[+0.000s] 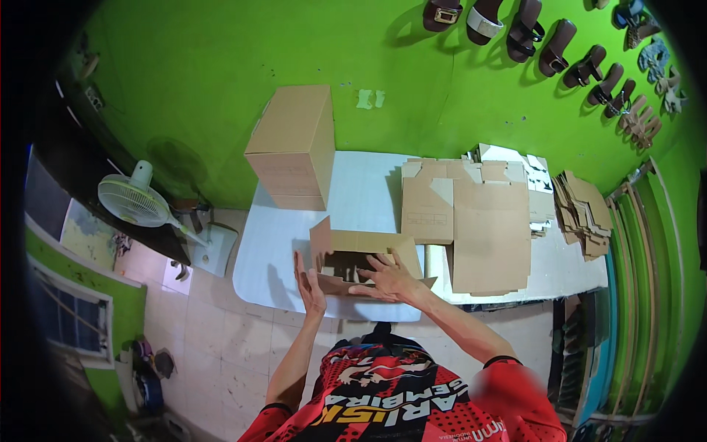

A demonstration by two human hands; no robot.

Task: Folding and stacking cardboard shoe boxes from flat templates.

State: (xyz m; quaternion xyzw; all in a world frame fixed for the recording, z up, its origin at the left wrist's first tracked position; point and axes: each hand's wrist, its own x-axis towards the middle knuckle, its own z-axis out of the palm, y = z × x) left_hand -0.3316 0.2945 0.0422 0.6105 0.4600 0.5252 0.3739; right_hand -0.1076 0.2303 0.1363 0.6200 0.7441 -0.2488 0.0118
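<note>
A small brown cardboard box [368, 241] is near the front edge of the white table [366, 193], its flaps raised or folded outward and its dark inside partly showing. My left hand [308, 285] is open, with straight fingers upright along the box's left side, by a standing flap. Over the right part of the box's opening, my right hand [389, 277] spreads its fingers and touches the cardboard. Part of the interior and the front right edge are hidden beneath that hand. Neither hand shows anything gripped.
A closed stack of boxes [293, 136] stands at the back left. Flattened cardboard sheets [491, 236] cover the right side, with more folded pieces [582, 214] beyond. A fan [132, 200] stands left of the table. Sandals [557, 48] hang on the green wall.
</note>
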